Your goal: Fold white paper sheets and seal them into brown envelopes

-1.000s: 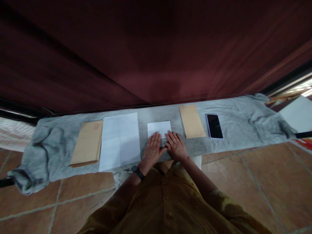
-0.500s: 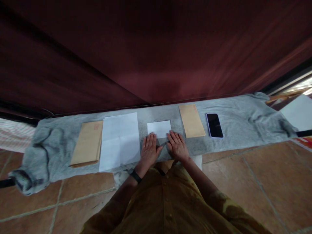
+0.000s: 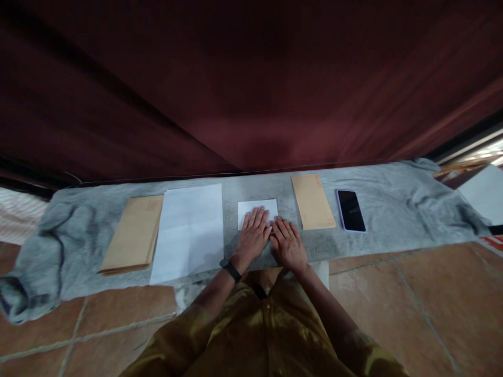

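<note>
A small white rectangle of paper (image 3: pixel 244 208), perhaps folded, lies flat on the grey cloth in front of me. My left hand (image 3: pixel 253 233) rests palm down across its middle, fingers stretched out and covering part of it. At the paper's lower right corner lies my right hand (image 3: pixel 288 243), also palm down with its fingers extended. The two hands nearly meet at the thumbs. To the left is a stack of larger white sheets (image 3: pixel 190 230). A single brown envelope (image 3: pixel 313 201) lies to the right of the paper.
Brown envelopes (image 3: pixel 131 233) are piled left of the white sheets. A phone with a purple edge (image 3: pixel 351 210) lies right of the single envelope. Grey cloth (image 3: pixel 404 209) covers the narrow table, with a dark red curtain (image 3: pixel 251 131) behind it and floor tiles (image 3: pixel 373 309) below.
My left hand has slid right and forward, from the paper's lower left edge onto its middle. My right hand stays near the lower right corner. The camera view has shifted slightly.
</note>
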Demonstrator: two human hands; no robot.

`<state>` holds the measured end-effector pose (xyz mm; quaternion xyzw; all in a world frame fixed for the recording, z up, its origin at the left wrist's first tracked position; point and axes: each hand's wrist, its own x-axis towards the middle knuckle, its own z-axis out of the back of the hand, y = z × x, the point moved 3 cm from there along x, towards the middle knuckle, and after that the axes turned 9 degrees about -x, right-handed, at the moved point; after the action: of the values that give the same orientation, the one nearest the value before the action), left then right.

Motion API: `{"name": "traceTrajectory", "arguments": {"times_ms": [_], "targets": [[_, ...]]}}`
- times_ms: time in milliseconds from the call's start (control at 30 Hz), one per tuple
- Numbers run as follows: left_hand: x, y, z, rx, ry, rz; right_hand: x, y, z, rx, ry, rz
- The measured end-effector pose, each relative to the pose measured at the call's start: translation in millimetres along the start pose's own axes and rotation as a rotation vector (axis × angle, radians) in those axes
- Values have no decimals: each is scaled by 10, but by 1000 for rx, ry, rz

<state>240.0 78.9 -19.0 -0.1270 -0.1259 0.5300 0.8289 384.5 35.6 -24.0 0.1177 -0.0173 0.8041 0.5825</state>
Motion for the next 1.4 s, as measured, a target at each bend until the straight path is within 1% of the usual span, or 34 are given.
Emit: {"name": "traceTrajectory", "arguments": {"times_ms": [133, 300, 500, 567, 667, 767, 867, 1000, 1200, 1400], "targets": [[-35, 85, 18, 6, -46, 71, -1, 2, -7, -9, -8, 1], [-148, 214, 23, 17, -101, 169, -7, 11, -9, -20, -17, 8], [-235, 231, 15, 47, -144, 187, 23, -1, -5, 27, -32, -18], [-237, 226, 21, 50, -144, 186, 93, 28, -2, 69, -50, -25], [-234, 227, 24, 55, -137, 178, 260, 145, -24, 122, -56, 15], [-236, 242, 8, 61, -120, 170, 438, 281, -88, 129, -25, 61], [-244, 263, -13, 57, -121, 171, 551, 332, -162, 102, 5, 66], [-261, 273, -20, 41, -150, 176, 590, 270, -221, 69, 4, 44], [-282, 260, -11, 38, -166, 201, 594, 170, -246, 22, -29, -52], [-308, 249, 20, 31, -179, 217, 572, 124, -258, 2, -58, -68]]}}
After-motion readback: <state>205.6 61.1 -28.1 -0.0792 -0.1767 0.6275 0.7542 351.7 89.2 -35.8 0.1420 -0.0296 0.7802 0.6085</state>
